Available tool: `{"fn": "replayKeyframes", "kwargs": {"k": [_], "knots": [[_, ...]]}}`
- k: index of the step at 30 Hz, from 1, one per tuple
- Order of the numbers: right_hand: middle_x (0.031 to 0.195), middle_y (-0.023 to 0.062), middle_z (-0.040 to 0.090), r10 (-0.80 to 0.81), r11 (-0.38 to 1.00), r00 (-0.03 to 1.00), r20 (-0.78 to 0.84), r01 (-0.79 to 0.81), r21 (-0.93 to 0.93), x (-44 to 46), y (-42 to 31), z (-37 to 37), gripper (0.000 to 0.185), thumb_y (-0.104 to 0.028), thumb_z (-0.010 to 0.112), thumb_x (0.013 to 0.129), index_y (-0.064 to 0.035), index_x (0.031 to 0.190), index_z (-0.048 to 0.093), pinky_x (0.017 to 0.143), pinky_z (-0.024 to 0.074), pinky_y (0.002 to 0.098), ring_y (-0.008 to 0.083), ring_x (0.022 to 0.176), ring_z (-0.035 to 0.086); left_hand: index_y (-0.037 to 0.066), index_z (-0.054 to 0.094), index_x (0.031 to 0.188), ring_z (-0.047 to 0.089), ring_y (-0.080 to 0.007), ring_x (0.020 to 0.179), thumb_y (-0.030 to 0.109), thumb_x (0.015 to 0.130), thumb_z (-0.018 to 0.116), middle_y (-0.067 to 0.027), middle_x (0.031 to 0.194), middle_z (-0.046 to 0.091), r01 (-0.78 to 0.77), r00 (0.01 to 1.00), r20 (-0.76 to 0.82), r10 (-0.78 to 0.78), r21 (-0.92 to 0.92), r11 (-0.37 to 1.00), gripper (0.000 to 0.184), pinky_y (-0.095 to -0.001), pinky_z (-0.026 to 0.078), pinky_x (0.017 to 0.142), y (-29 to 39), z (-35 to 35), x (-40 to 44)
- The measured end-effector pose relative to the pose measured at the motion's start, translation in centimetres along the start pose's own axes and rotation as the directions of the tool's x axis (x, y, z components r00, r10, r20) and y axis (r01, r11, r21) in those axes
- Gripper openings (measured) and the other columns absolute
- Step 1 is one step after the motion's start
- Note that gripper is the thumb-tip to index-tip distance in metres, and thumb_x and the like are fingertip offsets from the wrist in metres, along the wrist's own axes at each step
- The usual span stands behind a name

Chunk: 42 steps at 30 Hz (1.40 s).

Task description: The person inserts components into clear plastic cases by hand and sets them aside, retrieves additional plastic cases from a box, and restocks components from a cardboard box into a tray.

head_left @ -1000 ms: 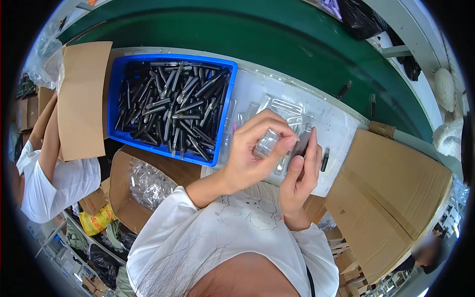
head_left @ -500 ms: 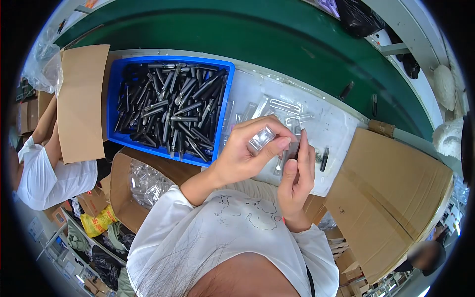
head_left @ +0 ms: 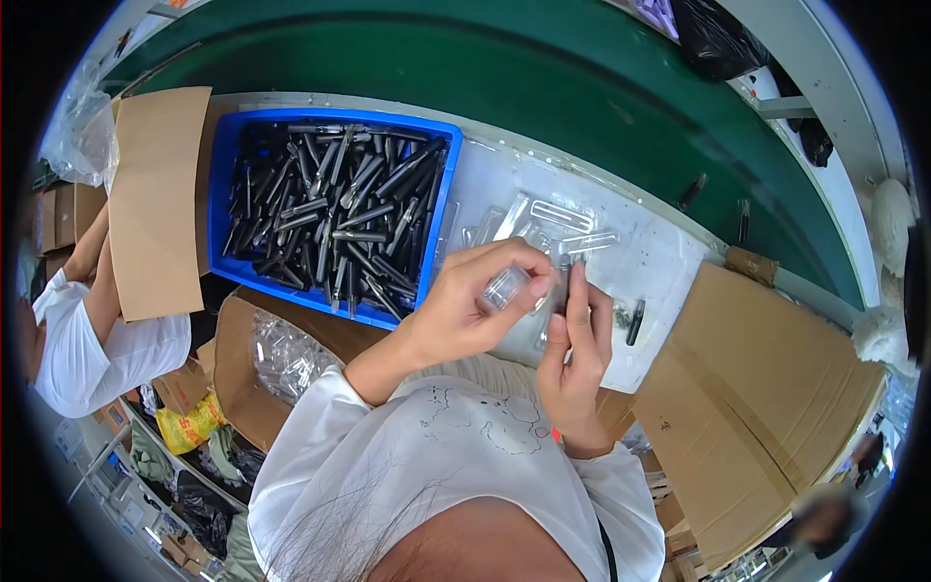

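Observation:
Fingers curled, my left hand (head_left: pixel 482 296) holds a small stack of clear plastic pieces (head_left: pixel 506 287) above the white work surface (head_left: pixel 669 233). Close to its right, my right hand (head_left: pixel 579 354) has its fingers raised against a dark, clear-capped tube (head_left: pixel 561 281), partly hidden between the hands. Clear plastic trays (head_left: pixel 561 215) lie on the surface beyond the hands. A single dark tube (head_left: pixel 636 322) rests to the right of my right hand. At the left, a blue bin (head_left: pixel 454 160) holds several black tubes with clear ends.
A green belt (head_left: pixel 543 87) runs along the far side, with two dark tubes on it. A large cardboard box (head_left: pixel 756 388) stands at the right. At the left are a cardboard flap (head_left: pixel 158 204), an open box of clear pieces (head_left: pixel 291 359) and a co-worker's white sleeve (head_left: pixel 145 349).
Both hands have shifted slightly left and down. The dark tube between them has moved left and turned more upright. My right fingers have spread a little.

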State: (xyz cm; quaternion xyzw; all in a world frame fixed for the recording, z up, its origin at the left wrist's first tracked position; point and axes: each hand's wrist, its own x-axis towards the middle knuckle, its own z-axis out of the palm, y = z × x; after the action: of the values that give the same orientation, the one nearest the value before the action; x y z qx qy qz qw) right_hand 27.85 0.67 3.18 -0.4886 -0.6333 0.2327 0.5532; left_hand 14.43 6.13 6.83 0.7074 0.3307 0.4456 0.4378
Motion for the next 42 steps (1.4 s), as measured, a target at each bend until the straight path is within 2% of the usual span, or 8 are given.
{"fn": "replayKeyframes", "kwargs": {"k": [6,12,19,21,26,28,31,42], "knots": [[0.097,0.0145,0.050,0.098,0.961,0.984,0.149,-0.133,0.244,1.9,3.5,2.0,0.038,0.001,0.044,0.086,0.0023,0.124,0.044,0.076,0.0409,0.0271,0.0202,0.085,0.050,-0.002,0.053,0.086,0.058,-0.0146,0.066,0.003,0.084,0.053,-0.0086,0.074,0.058,0.048,0.965,-0.253,-0.065,-0.072,0.996,0.005,-0.0251,0.046,0.062,-3.2,-0.2,-1.6],[0.081,0.0166,0.050,0.002,0.946,0.964,-0.265,-0.088,-0.313,11.9,18.1,2.1,0.038,-0.002,0.043,0.086,-0.0029,0.124,0.044,0.068,0.0394,0.0369,0.0272,0.074,0.048,-0.001,0.051,0.083,0.056,-0.0156,0.071,0.003,0.085,0.051,-0.0094,0.077,0.054,-0.008,0.862,-0.494,-0.109,-0.229,0.973,0.004,-0.0279,0.046,0.065,-4.7,-2.7,-3.9],[0.105,0.0178,0.044,0.196,0.454,0.926,-0.324,-0.379,-0.807,13.9,34.6,1.2,0.044,-0.025,0.053,0.085,-0.0168,0.126,0.042,0.076,0.0402,0.0500,0.0349,0.094,0.046,0.005,0.044,0.077,0.045,-0.0148,0.062,0.021,0.083,0.052,-0.0057,0.074,0.044,-0.009,0.740,-0.612,-0.279,-0.424,0.906,0.019,-0.0271,0.039,0.056,-4.0,-7.3,-10.7],[0.110,0.0199,0.045,-0.103,0.290,0.906,-0.411,-0.368,-0.883,13.8,31.8,3.3,0.049,-0.024,0.055,0.084,-0.0122,0.128,0.039,0.078,0.0402,0.0477,0.0356,0.100,0.045,0.006,0.042,0.078,0.045,-0.0140,0.062,0.020,0.085,0.051,-0.0042,0.073,0.043,-0.061,0.689,-0.653,-0.315,-0.485,0.872,0.018,-0.0259,0.038,0.056,-4.5,-8.4,-12.8],[0.093,0.0155,0.057,-0.300,0.951,0.951,-0.077,0.305,0.059,9.4,15.8,14.2,0.013,-0.008,0.055,0.077,-0.0004,0.087,0.060,0.078,0.0408,0.0405,0.0332,0.087,0.052,0.007,0.043,0.081,0.044,-0.0125,0.065,0.017,0.087,0.051,-0.0027,0.072,0.042,-0.082,0.688,-0.629,-0.362,-0.564,0.822,0.014,-0.0249,0.038,0.057,-4.6,-8.4,-15.4],[0.080,0.0154,0.060,-0.259,0.943,0.863,0.433,0.323,-0.081,6.5,10.2,17.0,0.014,-0.014,0.057,0.078,-0.0024,0.071,0.059,0.073,0.0421,0.0386,0.0308,0.080,0.054,0.005,0.045,0.082,0.045,-0.0136,0.064,0.016,0.086,0.054,-0.0040,0.070,0.046,-0.070,0.761,-0.556,-0.336,-0.584,0.809,0.015,-0.0262,0.038,0.058,-4.4,-7.7,-15.8],[0.077,0.0179,0.059,0.099,0.900,0.836,0.539,0.156,-0.407,0.8,7.7,18.8,0.018,-0.015,0.057,0.078,0.0002,0.069,0.059,0.068,0.0455,0.0415,0.0331,0.076,0.059,0.004,0.045,0.083,0.046,-0.0137,0.064,0.017,0.087,0.053,-0.0047,0.070,0.048,-0.039,0.797,-0.494,-0.346,-0.615,0.787,0.015,-0.0265,0.039,0.059,-3.8,-7.2,-17.7],[0.087,0.0214,0.052,0.381,0.787,0.857,0.347,-0.103,-0.609,-10.6,12.7,20.7,0.028,-0.021,0.057,0.081,0.0022,0.090,0.043,0.057,0.0495,0.0451,0.0386,0.067,0.060,0.004,0.047,0.085,0.049,-0.0123,0.066,0.019,0.088,0.052,-0.0053,0.072,0.051,0.028,0.870,-0.405,-0.281,-0.530,0.848,0.016,-0.0254,0.039,0.061,-5.1,-8.1,-20.2]]}}
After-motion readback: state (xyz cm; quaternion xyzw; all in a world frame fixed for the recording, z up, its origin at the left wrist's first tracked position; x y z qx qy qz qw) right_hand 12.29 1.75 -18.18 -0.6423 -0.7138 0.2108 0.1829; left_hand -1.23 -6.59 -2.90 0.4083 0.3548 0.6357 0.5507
